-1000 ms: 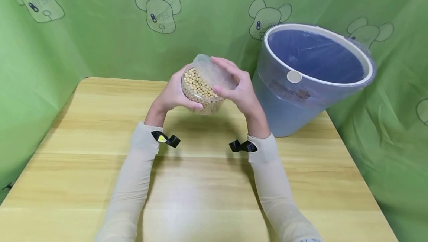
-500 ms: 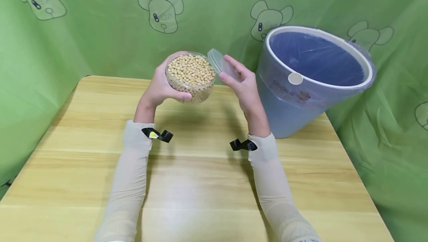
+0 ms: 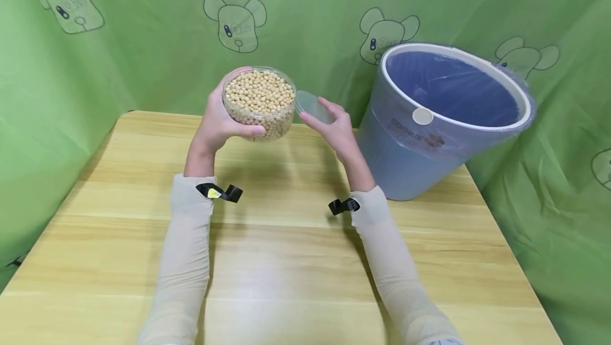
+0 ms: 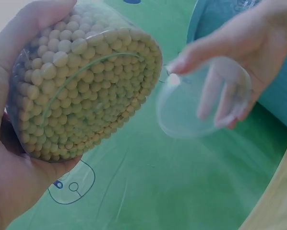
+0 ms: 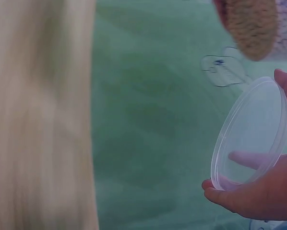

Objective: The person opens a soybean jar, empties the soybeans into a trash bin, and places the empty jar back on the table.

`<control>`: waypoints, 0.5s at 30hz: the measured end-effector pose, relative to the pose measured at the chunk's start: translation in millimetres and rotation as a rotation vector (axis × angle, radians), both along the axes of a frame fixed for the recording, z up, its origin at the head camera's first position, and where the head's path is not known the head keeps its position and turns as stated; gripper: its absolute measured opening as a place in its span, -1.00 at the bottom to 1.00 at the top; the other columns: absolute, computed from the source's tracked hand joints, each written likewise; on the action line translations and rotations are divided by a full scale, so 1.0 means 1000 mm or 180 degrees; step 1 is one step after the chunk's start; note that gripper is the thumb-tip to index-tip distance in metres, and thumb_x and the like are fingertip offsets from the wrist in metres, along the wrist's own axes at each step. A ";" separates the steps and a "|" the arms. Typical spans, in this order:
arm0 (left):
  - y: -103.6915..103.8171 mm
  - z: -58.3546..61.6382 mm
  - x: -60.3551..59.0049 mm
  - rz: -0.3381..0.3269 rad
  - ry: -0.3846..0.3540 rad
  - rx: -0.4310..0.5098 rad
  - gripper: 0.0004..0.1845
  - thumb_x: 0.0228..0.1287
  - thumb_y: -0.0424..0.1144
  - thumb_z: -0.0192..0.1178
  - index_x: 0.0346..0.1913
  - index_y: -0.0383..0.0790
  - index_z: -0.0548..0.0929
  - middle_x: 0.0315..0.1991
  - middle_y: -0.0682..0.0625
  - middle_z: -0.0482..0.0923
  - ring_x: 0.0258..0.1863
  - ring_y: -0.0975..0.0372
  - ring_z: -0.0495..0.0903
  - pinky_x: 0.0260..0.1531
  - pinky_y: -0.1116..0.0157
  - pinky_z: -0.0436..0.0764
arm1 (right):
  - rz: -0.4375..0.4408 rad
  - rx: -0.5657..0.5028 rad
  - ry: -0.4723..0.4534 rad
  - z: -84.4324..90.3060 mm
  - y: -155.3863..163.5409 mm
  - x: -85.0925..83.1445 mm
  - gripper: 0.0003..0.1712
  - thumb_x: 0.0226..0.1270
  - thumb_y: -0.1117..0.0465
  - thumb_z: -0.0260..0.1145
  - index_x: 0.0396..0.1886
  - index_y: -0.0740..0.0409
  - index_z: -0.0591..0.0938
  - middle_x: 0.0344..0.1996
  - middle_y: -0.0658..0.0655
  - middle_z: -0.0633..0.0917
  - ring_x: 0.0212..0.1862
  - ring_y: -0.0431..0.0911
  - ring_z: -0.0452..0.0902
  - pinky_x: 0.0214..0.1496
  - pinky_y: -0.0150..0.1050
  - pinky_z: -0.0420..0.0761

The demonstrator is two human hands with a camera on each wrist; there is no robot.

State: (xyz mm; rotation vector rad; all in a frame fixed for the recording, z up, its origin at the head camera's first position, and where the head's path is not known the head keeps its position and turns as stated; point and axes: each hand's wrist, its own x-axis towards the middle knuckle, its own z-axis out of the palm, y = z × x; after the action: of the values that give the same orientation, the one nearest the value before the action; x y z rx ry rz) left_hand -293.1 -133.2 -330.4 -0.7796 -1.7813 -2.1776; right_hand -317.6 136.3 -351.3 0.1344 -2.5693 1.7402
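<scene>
A clear round jar (image 3: 277,123) filled to near its rim with pale dried beans (image 3: 260,91) is held up above the table. My left hand (image 3: 217,117) grips it from the left, thumb across the front; the jar's mouth is uncovered and tilts slightly toward the head camera. Just right of it, my right hand (image 3: 338,126) holds a translucent round lid (image 5: 246,134) by its edge, between thumb and fingers. Through the lid some fingers show in the left wrist view. In the head view, the lid stands tilted close beside the jar's rim.
A tall blue-grey bin (image 3: 406,149) with a white rim and a plastic liner stands at the right back of the wooden table (image 3: 277,260). Green curtains (image 3: 305,27) printed with mouse-like faces surround the table at the back and sides.
The lid has come off the jar's mouth, where it partly covered the beans. My left hand has carried the jar left and slightly up; the lid now sits right of it, in my right hand.
</scene>
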 end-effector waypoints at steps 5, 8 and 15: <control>-0.003 0.002 0.000 0.0050 -0.0003 0.0010 0.15 -0.50 -0.65 0.52 0.43 -0.32 0.37 0.37 -0.21 0.41 0.33 0.00 0.46 0.39 0.11 0.54 | 0.0192 0.0518 0.0040 -0.014 0.000 -0.005 0.10 0.10 -0.20 0.56 0.56 0.08 0.32 0.58 0.26 0.17 0.58 0.17 0.09 0.60 0.19 0.22; -0.003 0.004 0.000 0.0055 -0.0016 -0.0037 0.15 -0.49 -0.65 0.51 0.44 -0.31 0.36 0.37 -0.21 0.41 0.33 0.00 0.46 0.40 0.11 0.53 | 0.0332 0.0856 0.0065 -0.025 0.003 -0.008 0.16 0.08 -0.24 0.56 0.57 0.14 0.28 0.57 0.32 0.15 0.56 0.22 0.10 0.60 0.26 0.20; -0.001 0.002 0.001 0.0034 -0.0037 -0.0095 0.15 -0.48 -0.66 0.52 0.44 -0.30 0.35 0.36 -0.20 0.41 0.32 0.01 0.47 0.38 0.11 0.55 | 0.0567 0.1465 -0.0018 -0.050 0.010 -0.009 0.23 0.02 -0.31 0.56 0.55 0.23 0.28 0.56 0.41 0.14 0.57 0.29 0.09 0.58 0.28 0.22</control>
State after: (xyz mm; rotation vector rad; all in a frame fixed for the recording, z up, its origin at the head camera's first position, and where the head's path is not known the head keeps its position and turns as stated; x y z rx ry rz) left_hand -291.9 -134.1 -328.3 -0.7638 -1.8231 -2.1580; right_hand -326.6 146.0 -401.3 0.3795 -2.9935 1.1528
